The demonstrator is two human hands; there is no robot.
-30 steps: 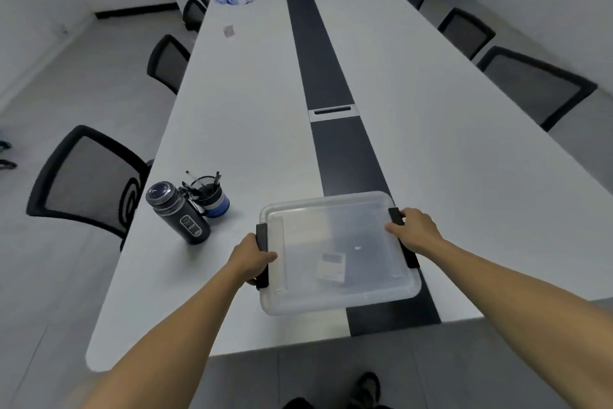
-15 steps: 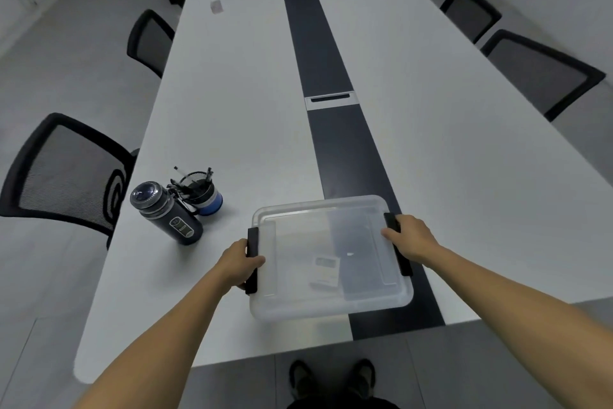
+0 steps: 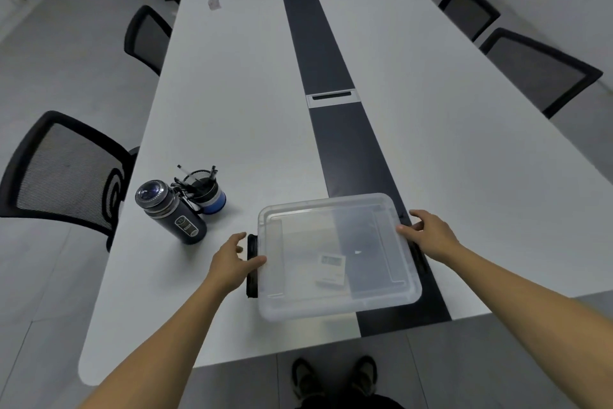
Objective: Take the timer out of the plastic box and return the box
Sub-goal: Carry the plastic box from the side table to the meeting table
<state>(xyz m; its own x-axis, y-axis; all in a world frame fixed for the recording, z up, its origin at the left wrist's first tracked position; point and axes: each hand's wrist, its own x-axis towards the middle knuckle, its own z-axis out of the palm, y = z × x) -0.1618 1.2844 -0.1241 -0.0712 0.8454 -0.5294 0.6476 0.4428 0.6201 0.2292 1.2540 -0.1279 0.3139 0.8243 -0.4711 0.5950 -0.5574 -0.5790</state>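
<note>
Timer (image 3: 331,269) flat in lidded box (image 3: 338,256), long axis across; left hand (image 3: 234,262), right hand (image 3: 431,234) grips apart.

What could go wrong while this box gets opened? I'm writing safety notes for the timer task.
The plastic box sits near the table edge; prying both black latches could nudge it off toward the feet. The timer lies loose inside and may slide if the box tips. The left hand works close to the dark bottle and pen cup, so an elbow swing might topple them.
</note>
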